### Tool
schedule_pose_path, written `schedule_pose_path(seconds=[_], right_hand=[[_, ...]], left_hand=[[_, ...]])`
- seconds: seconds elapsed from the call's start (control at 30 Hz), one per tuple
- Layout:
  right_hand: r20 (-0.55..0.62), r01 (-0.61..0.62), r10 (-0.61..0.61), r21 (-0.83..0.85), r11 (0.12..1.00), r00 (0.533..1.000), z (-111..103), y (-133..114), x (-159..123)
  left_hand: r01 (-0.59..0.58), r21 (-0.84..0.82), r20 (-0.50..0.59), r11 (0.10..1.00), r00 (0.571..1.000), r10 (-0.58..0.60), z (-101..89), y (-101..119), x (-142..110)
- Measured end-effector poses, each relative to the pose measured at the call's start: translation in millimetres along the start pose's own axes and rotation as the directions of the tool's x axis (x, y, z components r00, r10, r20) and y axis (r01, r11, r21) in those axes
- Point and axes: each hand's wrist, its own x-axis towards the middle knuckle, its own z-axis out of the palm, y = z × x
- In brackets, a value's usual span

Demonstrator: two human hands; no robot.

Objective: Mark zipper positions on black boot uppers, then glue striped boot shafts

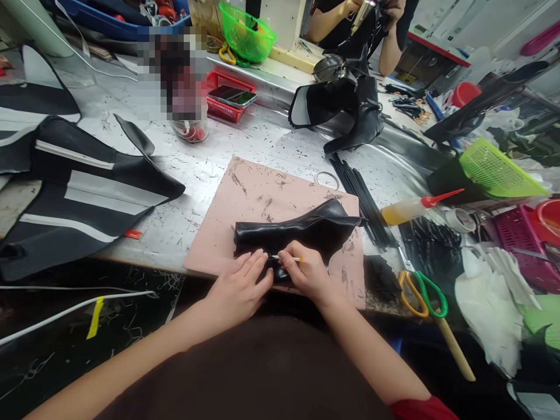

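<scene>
A black leather boot upper (291, 233) lies on its side on a pinkish board (258, 186) in front of me. My left hand (240, 286) rests on the near edge of the leather, fingers stretched out and nearly flat. Close beside its fingertips, my right hand (310, 273) pinches a thin white pen (299, 259) with a yellowish rear end. The pen's tip points left, toward my left fingers; whether it touches the leather I cannot tell. Part of the upper is hidden under both hands.
More black boot pieces with white strips (109, 192) lie left. Black strips (361, 198), a glue bottle (400, 213) and scissors (422, 291) are right. A phone (231, 96) sits on a red basket (223, 111). Across the table, another person's hands hold black leather (365, 99).
</scene>
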Motion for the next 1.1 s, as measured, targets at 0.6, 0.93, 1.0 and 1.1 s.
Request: schedule_pose_path(seconds=[0.6, 0.93, 1.0, 1.1], right_hand=[[0.004, -0.009, 0.009, 0.035, 0.999, 1.0, -2.1, 0.1, -1.3], [-0.1, -0.063, 0.067, 0.036, 0.997, 0.993, -3.4, 2.1, -0.1], [-0.098, -0.056, 0.057, 0.013, 0.998, 0.993, -3.7, 0.7, -0.4], [-0.09, -0.056, 0.055, -0.016, 0.998, 0.994, -3.6, 0.0, -1.1]], left_hand=[[0.007, 0.001, -0.009, 1.0, 1.0, -0.007, 1.9, 0.0, -0.5], [0.025, -0.033, 0.005, 0.999, 1.0, -0.025, 2.5, 0.8, -0.3], [0.025, -0.032, 0.003, 0.999, 1.0, -0.025, 2.5, 1.0, -0.2], [0.024, -0.033, -0.002, 0.999, 1.0, -0.024, 2.3, 1.3, -0.5]])
